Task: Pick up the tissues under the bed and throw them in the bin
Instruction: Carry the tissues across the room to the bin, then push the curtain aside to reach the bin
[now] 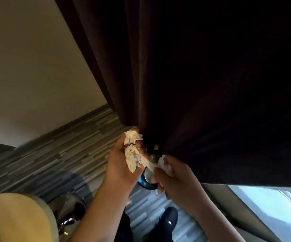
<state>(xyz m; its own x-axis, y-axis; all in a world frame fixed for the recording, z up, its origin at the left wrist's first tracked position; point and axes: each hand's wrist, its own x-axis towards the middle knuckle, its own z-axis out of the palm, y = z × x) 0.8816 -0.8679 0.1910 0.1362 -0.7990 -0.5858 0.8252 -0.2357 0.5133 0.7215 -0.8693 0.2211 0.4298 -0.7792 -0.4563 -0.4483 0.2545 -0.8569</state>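
My left hand (119, 165) is closed on crumpled white tissues (132, 155), which bulge out above and below its fingers. My right hand (173, 177) pinches another white tissue (165, 165), and a strand of tissue stretches between the two hands. Below and between the hands a round dark bin (147, 180) with a shiny inside shows partly on the floor, at the foot of the dark curtain. Most of the bin is hidden by my hands. The bed is not in view.
A dark brown curtain (193, 75) fills the upper right. A beige wall (27, 67) is at left above striped grey carpet (54, 158). A tan round seat (15, 219) with a metal base sits at lower left. A window (272, 203) shows at lower right. My dark shoe (169, 219) is below.
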